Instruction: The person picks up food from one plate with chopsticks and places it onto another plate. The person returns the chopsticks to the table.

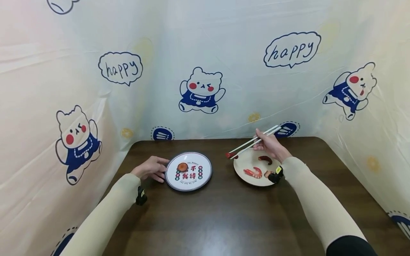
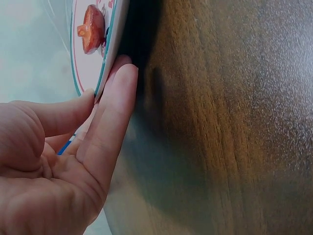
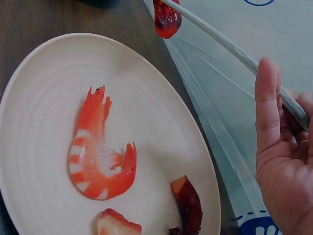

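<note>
My left hand (image 1: pixel 152 168) pinches the left rim of a white plate (image 1: pixel 189 181) with a dark edge and printed characters. In the left wrist view, the thumb lies on the rim and the fingers (image 2: pixel 110 115) reach beneath it. A round brown piece, like a mushroom cap with a cross cut (image 2: pixel 92 30), sits on that plate. Chopsticks (image 1: pixel 248 143) are held in my right hand (image 1: pixel 270 145), above the left side of a cream plate (image 1: pixel 240 170). Between their tips is a glossy dark-red piece of food (image 3: pixel 167 20). Its kind is unclear.
On the cream plate lie a shrimp (image 3: pixel 88 164), a dark curved piece (image 3: pixel 188 203) and a pale piece with a reddish edge (image 3: pixel 117 224). Both plates are on a brown wooden table (image 1: pixel 205 220). A printed curtain (image 1: pixel 153 89) encloses the back and sides.
</note>
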`<control>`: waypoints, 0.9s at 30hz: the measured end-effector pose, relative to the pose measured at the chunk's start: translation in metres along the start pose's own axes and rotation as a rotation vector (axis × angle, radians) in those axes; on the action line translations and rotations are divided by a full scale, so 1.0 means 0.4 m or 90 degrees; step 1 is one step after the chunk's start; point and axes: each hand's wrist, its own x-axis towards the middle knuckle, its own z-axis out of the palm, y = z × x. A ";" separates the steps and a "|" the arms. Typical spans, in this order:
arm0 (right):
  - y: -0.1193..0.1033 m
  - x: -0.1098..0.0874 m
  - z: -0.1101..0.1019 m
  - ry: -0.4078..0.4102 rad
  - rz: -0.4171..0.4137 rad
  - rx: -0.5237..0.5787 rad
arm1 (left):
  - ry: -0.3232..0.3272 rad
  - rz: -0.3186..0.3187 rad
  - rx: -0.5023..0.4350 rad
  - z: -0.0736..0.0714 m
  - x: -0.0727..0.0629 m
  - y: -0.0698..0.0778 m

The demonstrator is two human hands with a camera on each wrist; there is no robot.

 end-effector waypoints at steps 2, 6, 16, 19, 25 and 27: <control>-0.003 0.006 0.007 0.000 0.002 0.014 | 0.001 0.003 -0.002 -0.001 0.000 0.005; -0.001 0.014 0.018 -0.004 0.002 0.034 | -0.001 0.008 0.000 -0.003 0.001 0.011; 0.048 0.027 0.058 -0.012 0.009 0.042 | -0.001 0.002 -0.008 0.008 0.004 -0.008; 0.066 0.030 0.066 -0.016 0.021 0.040 | -0.003 -0.004 -0.009 0.013 0.003 -0.021; 0.069 0.047 0.077 -0.016 -0.010 0.036 | 0.006 0.005 -0.005 0.007 0.003 -0.013; 0.064 0.054 0.083 -0.017 -0.015 0.031 | 0.003 0.008 -0.003 0.001 0.001 -0.006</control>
